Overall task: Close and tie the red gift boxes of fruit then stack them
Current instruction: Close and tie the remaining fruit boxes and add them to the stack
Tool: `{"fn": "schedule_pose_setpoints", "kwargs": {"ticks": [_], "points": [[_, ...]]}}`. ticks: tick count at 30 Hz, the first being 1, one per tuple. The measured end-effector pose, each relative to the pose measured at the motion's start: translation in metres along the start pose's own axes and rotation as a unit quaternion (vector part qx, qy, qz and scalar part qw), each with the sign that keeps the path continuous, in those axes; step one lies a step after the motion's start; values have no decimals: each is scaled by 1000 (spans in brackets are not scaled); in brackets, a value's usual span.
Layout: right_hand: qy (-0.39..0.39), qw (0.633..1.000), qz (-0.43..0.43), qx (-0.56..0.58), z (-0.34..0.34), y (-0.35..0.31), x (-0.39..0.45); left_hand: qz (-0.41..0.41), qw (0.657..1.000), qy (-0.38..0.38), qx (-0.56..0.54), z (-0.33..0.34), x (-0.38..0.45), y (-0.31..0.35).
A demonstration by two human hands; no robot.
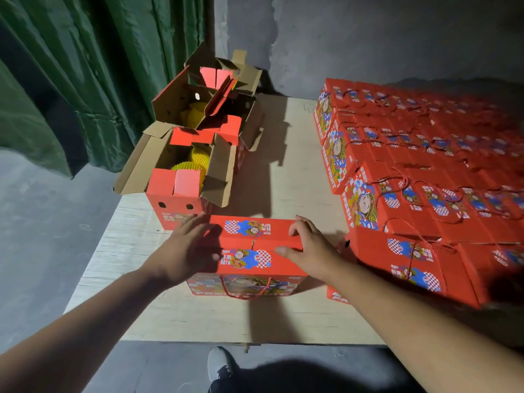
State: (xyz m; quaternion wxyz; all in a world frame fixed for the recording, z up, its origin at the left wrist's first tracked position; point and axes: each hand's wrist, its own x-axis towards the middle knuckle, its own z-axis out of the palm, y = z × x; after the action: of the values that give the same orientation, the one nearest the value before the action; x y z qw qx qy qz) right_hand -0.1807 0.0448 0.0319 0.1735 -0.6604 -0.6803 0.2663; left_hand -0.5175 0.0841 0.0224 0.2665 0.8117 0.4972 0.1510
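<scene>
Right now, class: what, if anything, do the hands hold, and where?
Both hands, left and right, rest on the closed red box at its two top ends; neither plainly grips it.

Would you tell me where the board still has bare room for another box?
Bare board lies between the open boxes and the closed stack, and along the near edge before the closed box under both hands. The right side is packed.

Dim room with a pale wooden worktop (283, 154)
A dark green curtain (85, 80) hangs at left, beside a rough grey wall (368, 38); the floor (42, 236) is grey concrete.
</scene>
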Motion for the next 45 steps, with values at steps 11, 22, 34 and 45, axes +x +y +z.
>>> {"fn": "schedule_pose_setpoints", "kwargs": {"ticks": [11,22,34,45], "points": [[-68,983,16,-172,7,-11,12,-35,983,-38,178,14,24,9],[-80,985,51,-143,29,-8,-2,-58,979,4,195,36,17,9],[-55,986,54,-146,35,-8,1,-84,969,19,230,46,30,16],[-88,995,38,-36,17,-3,-11,-234,955,132,-127,39,9,5]]}}
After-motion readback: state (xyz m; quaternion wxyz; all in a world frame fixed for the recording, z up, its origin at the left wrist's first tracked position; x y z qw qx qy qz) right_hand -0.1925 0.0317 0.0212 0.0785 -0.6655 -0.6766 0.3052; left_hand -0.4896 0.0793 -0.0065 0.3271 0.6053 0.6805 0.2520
